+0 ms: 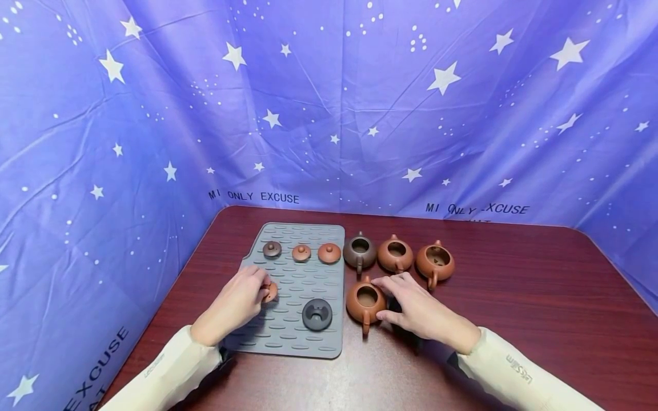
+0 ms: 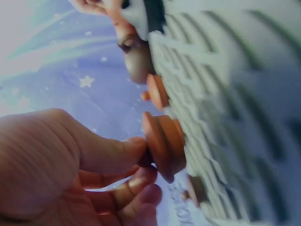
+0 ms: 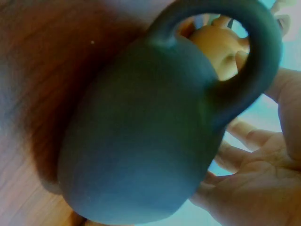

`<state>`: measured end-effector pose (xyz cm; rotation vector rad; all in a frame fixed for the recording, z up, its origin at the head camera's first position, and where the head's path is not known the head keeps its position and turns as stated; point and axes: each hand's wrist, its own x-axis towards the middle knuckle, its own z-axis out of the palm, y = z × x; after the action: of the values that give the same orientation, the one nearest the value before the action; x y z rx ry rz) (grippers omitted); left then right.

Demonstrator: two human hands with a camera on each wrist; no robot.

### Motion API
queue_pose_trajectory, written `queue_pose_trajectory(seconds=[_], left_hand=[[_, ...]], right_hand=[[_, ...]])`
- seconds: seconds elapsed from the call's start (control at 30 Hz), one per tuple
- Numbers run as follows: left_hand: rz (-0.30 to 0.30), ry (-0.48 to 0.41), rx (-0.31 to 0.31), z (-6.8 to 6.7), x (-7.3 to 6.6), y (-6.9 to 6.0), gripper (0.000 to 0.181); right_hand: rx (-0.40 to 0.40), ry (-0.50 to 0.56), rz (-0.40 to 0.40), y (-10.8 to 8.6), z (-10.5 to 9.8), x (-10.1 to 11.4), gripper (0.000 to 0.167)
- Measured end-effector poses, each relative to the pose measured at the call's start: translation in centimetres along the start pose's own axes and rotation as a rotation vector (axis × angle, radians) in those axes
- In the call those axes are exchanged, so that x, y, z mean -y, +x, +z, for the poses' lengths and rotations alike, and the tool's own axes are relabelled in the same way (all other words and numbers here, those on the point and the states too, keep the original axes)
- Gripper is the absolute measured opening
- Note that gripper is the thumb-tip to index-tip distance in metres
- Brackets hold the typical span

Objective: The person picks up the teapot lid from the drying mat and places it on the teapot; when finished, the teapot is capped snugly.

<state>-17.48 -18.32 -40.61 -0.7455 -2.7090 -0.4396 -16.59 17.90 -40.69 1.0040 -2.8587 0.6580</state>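
My left hand pinches a reddish-orange teapot lid by its knob, over the left side of the grey mat; whether the lid touches the mat I cannot tell. My right hand reaches toward the front orange-brown teapot, fingers spread along its right side, thumb near the handle. That pot is lidless. A dark teapot fills the right wrist view, close to the palm; in the head view my right hand and forearm hide nearly all of it.
At the mat's back lie a dark brown lid and two orange lids. A black lid sits nearer the front. Right of the mat stand a lidless dark brown teapot and two lidless orange-brown teapots. Starred curtains surround the table.
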Motion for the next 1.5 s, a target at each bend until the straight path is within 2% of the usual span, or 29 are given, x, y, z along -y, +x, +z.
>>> queue_pose_trajectory(seconds=[0.1, 0.27, 0.43, 0.6, 1.0, 1.27, 1.5], left_hand=[[0.082, -0.027, -0.042, 0.0, -1.2, 1.2, 0.034], [0.195, -0.058, -0.073, 0.1, -3.8, 3.1, 0.032], [0.3, -0.078, -0.062, 0.5, -6.6, 5.1, 0.02], [0.374, -0.044, -0.01, 1.0, -8.6, 6.8, 0.017], [0.427, 0.012, 0.094, 3.5, -11.4, 8.9, 0.007], [0.455, 0.094, 0.112, 4.6, -12.4, 9.0, 0.007], [0.452, 0.11, 0.121, 5.0, -12.7, 8.9, 0.009]], right_hand=[[-0.006, 0.009, 0.007, -0.1, 0.0, -0.1, 0.056], [-0.005, 0.012, 0.012, -0.2, 0.0, -0.2, 0.057], [-0.015, -0.005, 0.016, -0.1, 0.0, -0.1, 0.058], [-0.002, -0.021, 0.013, 0.3, 0.1, -0.1, 0.057], [0.02, -0.019, -0.005, 0.3, 0.2, -0.1, 0.056], [-0.001, -0.025, -0.032, 0.2, 0.4, -0.1, 0.053], [-0.013, -0.041, -0.027, 0.1, 0.4, -0.2, 0.055]])
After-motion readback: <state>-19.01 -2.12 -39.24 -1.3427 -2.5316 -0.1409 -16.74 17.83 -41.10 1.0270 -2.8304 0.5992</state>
